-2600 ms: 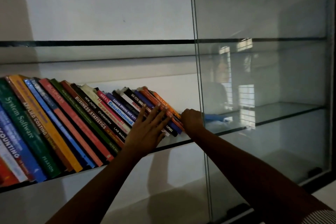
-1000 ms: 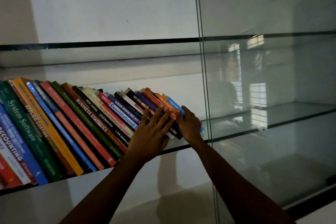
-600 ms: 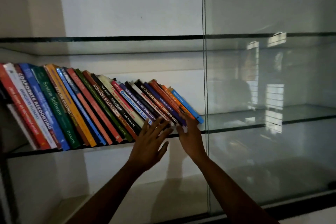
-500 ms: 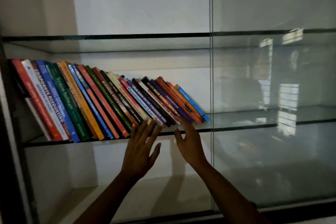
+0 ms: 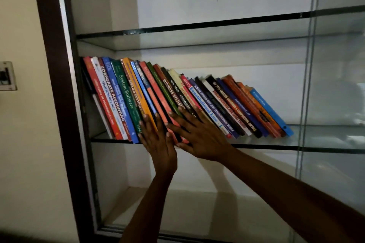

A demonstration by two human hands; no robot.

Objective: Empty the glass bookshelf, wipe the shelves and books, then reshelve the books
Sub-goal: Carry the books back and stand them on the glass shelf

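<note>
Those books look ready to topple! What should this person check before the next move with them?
1. Hands free: left hand and right hand lie flat on the spines, holding nothing: ok.
2. Books upright: the row of books leans, tops to the left: not ok.
3. Support: the row stands on the glass shelf: ok.
4. Room at the right end: bare glass beyond the blue book: ok.
5. Books wiped: cannot tell.
</note>
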